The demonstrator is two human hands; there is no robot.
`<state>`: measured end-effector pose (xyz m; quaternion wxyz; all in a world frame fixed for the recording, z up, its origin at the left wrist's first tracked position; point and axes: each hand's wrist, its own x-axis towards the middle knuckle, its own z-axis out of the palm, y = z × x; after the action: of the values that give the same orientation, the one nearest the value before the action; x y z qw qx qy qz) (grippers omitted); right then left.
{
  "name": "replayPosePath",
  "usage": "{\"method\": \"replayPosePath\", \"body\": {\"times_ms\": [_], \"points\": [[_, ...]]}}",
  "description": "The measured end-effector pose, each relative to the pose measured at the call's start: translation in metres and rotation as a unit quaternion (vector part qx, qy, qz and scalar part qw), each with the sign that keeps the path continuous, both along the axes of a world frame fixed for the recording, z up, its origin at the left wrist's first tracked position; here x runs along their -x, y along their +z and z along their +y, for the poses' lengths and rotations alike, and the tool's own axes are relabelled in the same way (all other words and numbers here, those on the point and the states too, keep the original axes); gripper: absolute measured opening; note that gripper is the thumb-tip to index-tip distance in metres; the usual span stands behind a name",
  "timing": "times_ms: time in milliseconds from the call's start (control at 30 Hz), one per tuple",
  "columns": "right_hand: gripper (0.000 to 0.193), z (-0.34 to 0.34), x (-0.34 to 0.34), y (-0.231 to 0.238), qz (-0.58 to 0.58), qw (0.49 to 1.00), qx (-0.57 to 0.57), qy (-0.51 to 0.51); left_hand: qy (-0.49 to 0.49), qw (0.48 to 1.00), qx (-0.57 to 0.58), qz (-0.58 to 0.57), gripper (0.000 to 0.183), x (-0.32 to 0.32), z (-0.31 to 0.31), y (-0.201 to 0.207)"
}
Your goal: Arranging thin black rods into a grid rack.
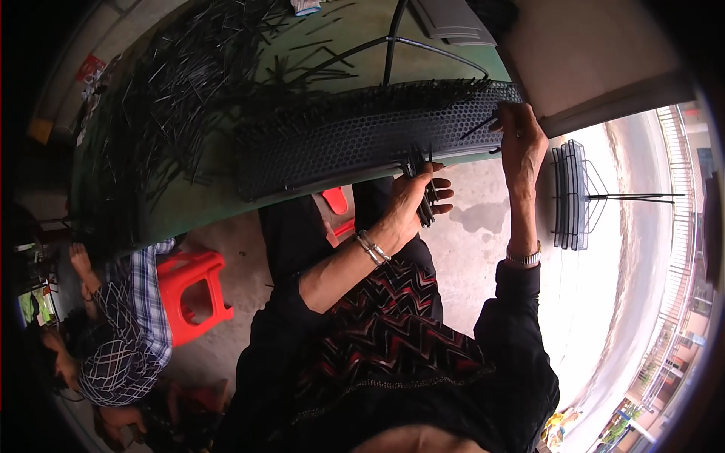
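My left hand [408,198] is closed round a bundle of thin black strips [427,214], just off the near edge of a long black panel full of small round holes [332,148]. Some of its fingers stretch out past the bundle. At the panel's right end, my right hand [523,143] pinches a single black strip [476,128], which slants down to the left over the holes. Many short black strips [408,95] stand in rows along the panel's far side. Whether the pinched strip touches the panel I cannot tell.
A large heap of loose black strips [185,83] covers the left of the green table [226,215]. Metal rods [389,45] rise behind the panel. A red stool [195,298] and a seated person [124,340] are at the left. A wire rack [572,195] stands at the right.
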<state>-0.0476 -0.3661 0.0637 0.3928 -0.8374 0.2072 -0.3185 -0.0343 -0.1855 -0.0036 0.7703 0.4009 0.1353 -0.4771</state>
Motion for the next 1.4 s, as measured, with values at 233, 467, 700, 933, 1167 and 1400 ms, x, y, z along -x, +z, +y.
{"method": "replayPosePath", "body": {"times_ms": [233,467,700,933,1167,1400], "points": [[0.009,-0.021,-0.033,-0.023,-0.093,0.984,0.147,-0.032,-0.001,0.998,0.015,0.053,0.026,0.002,-0.005,-0.015],[0.008,-0.026,-0.049,-0.042,-0.101,0.971,0.215,-0.041,-0.005,1.000,0.027,0.015,0.023,0.002,0.002,-0.001],[0.011,-0.021,-0.047,-0.033,-0.084,0.973,0.209,-0.042,0.005,0.999,0.030,0.022,0.020,-0.001,0.001,0.001],[0.011,-0.025,-0.047,-0.038,-0.101,0.973,0.204,-0.038,0.004,1.000,0.017,0.013,0.020,0.001,0.000,0.004],[0.010,-0.018,-0.046,-0.036,-0.110,0.976,0.186,-0.026,-0.002,1.000,0.004,0.002,0.020,0.000,-0.001,0.005],[0.010,-0.009,-0.043,-0.029,-0.091,0.985,0.148,-0.018,0.003,1.000,0.008,0.007,0.020,0.003,-0.002,0.005]]}}
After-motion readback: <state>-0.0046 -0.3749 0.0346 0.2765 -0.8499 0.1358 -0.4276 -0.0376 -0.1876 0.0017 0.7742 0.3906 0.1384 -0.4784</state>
